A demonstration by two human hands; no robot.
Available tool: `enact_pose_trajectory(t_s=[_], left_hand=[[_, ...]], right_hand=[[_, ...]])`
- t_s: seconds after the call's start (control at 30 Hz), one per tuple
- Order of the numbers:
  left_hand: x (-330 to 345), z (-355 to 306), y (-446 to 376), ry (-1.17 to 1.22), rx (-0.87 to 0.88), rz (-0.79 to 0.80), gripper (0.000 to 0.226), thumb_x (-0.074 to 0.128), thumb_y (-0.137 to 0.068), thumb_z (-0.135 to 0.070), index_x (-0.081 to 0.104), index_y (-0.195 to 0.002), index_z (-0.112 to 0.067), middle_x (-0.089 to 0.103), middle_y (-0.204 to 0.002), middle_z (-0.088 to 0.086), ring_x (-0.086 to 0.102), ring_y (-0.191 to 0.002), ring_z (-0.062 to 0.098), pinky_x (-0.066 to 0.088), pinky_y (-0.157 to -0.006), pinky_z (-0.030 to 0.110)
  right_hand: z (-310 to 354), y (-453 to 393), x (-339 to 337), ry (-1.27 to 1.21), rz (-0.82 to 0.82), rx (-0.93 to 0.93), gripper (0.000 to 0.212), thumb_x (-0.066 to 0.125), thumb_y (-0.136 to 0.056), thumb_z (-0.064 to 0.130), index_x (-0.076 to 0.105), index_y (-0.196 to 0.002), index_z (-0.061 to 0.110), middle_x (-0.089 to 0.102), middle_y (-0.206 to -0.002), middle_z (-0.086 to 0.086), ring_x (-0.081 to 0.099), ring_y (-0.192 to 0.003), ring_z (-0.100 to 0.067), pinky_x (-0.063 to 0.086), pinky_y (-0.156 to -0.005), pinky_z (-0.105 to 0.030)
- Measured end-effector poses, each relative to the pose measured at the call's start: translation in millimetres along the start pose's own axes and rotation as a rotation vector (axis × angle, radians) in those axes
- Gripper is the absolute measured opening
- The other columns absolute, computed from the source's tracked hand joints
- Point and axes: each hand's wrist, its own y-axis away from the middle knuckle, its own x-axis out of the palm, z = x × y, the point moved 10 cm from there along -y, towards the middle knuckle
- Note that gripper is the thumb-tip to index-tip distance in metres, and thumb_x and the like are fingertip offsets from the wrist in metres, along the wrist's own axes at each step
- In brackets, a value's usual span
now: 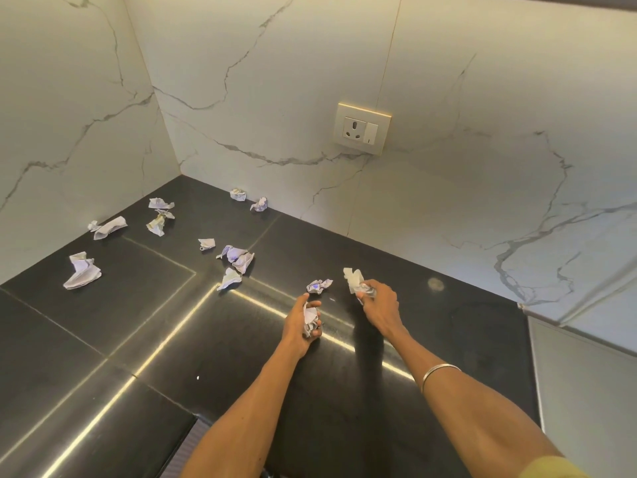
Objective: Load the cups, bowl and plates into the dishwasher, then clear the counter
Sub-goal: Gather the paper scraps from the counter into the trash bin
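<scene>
Head view: both hands holding paper scraps over counter

Left hand [305, 322], palm turned inward, fingers curled round a crumpled paper wad [310, 320]. Right hand [377, 301], nearer the wall socket [362, 128], pinches another paper scrap [355, 280]. One loose scrap [319, 286] lies between the hands on the black counter [103, 322]. More crumpled scraps [238, 258] lie scattered left of and below the socket. No containers visible.
</scene>
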Motion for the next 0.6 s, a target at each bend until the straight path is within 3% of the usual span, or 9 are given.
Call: enact_pose_trajectory(t_s=[0.13, 0.3, 0.43, 0.53, 0.6], left_hand=[[0.3, 0.7, -1.6, -0.013, 0.008, -0.017, 0.039, 0.056, -0.095, -0.043, 0.065, -0.111, -0.008, 0.059, -0.065, 0.004, 0.049, -0.045, 0.012, 0.033, -0.035, 0.02], [1.5, -5.2, 2.9, 0.041, 0.037, -0.038, 0.044, 0.049, -0.098, -0.047, 0.066, -0.109, -0.008, 0.069, -0.079, 0.01, 0.058, -0.05, 0.014, 0.04, -0.038, 0.021], [0.0, -1.4, 0.8, -0.018, 0.027, -0.033, 0.046, 0.052, -0.094, -0.053, 0.072, -0.108, -0.014, 0.075, -0.098, 0.01, 0.07, -0.081, 0.023, 0.055, -0.062, 0.032], [12.3, -2.6, 10.7, -0.037, 0.043, 0.086, 0.039, 0.05, -0.096, -0.043, 0.071, -0.109, -0.012, 0.073, -0.093, 0.009, 0.068, -0.076, 0.02, 0.053, -0.065, 0.032], [14.6, -3.6, 17.8, 0.009, 0.053, 0.14, 0.037, 0.05, -0.097, -0.041, 0.069, -0.108, -0.012, 0.071, -0.089, 0.008, 0.067, -0.072, 0.019, 0.052, -0.061, 0.03]], right_hand=[[22.1, 10.9, 6.5, -0.064, 0.038, -0.074, 0.031, 0.066, -0.091, 0.025, 0.065, -0.121, 0.02, 0.064, -0.125, -0.004, 0.06, -0.107, -0.021, 0.053, -0.091, -0.038], [44.8, 24.6, 42.0, 0.035, 0.392, -0.138, 0.028, 0.065, -0.092, 0.029, 0.066, -0.119, 0.026, 0.065, -0.124, -0.007, 0.064, -0.1, -0.022, 0.057, -0.087, -0.042], [59.4, 38.8, 59.8, 0.143, 0.628, -0.191, 0.04, 0.062, -0.094, 0.034, 0.061, -0.131, 0.02, 0.059, -0.134, -0.008, 0.063, -0.107, -0.026, 0.054, -0.087, -0.034], [68.9, 43.7, 65.7, 0.153, 0.698, -0.19, 0.044, 0.061, -0.095, 0.034, 0.058, -0.135, 0.016, 0.063, -0.128, -0.008, 0.066, -0.093, -0.019, 0.056, -0.075, -0.027], [71.5, 44.7, 70.5, 0.185, 0.697, -0.18, 0.044, 0.062, -0.094, 0.035, 0.06, -0.134, 0.017, 0.064, -0.126, -0.007, 0.067, -0.097, -0.021, 0.057, -0.08, -0.03]])
